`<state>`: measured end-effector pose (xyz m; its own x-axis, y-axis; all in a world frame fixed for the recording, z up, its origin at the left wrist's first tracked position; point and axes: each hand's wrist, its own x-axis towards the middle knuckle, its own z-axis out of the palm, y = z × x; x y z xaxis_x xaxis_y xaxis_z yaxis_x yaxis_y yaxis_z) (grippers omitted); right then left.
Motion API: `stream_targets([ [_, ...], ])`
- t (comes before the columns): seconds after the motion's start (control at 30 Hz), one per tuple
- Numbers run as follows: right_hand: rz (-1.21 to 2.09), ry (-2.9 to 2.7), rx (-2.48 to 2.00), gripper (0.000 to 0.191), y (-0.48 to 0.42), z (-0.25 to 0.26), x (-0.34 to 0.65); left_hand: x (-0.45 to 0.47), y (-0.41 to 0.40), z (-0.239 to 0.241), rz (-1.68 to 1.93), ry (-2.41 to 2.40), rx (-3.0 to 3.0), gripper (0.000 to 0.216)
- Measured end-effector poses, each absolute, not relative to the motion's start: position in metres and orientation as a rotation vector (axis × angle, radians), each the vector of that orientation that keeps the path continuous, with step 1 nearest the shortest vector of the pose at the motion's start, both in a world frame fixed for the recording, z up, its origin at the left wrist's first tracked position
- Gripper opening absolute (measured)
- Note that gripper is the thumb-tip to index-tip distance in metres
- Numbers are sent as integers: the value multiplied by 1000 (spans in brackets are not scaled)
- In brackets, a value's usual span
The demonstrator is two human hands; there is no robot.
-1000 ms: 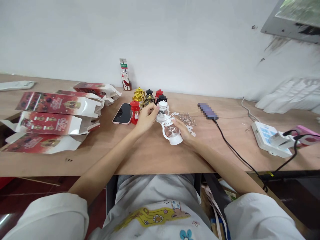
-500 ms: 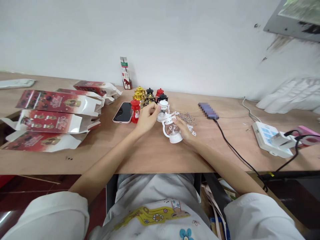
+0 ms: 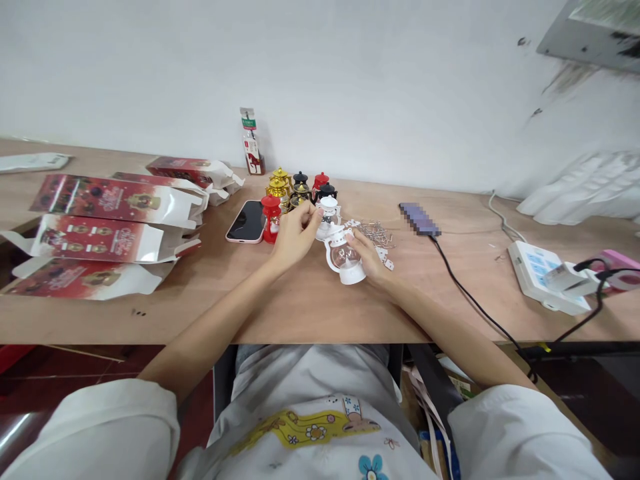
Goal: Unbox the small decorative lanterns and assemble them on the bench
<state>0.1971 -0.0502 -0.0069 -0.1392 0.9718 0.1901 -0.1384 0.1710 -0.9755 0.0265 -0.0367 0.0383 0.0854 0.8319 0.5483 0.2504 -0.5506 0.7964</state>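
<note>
My right hand [image 3: 369,259] grips a small white toy lantern [image 3: 343,259] tilted over the wooden table [image 3: 310,300]. My left hand [image 3: 295,233] is curled, its fingertips pinched close to the lantern's top, beside a second white lantern [image 3: 329,215] standing upright; what the fingertips pinch is too small to make out. Behind my hands stands a cluster of small lanterns: red [image 3: 271,219], gold [image 3: 277,185] and black [image 3: 301,185]. A heap of thin metal wire hooks [image 3: 374,233] lies just right of the lanterns.
A phone [image 3: 246,222] lies face up left of the red lantern. Several red and white cardboard boxes [image 3: 100,233] lie flat at the left. A small bottle [image 3: 251,148] stands by the wall. A dark device [image 3: 419,220] with a black cable and a white power strip [image 3: 545,277] lie at the right.
My left hand has slid a little to the right, closer to the top of the held lantern. My right hand and its lantern have barely moved.
</note>
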Motion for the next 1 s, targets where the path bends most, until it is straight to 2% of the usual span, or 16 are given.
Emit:
stream_targets([
  [0.77, 1218, -1289, -911, 38, -49, -6, 197, 26, -36, 40, 1463, 982, 1823, 31],
  [0.87, 1141, -1354, -932, 36, -46, -7, 200, 26, -37, 40, 1425, 915, 1842, 32],
  [1.0, 863, -1527, -1005, 32, -45, -8, 206, 27, -40, 42, 1312, 826, 1911, 34],
])
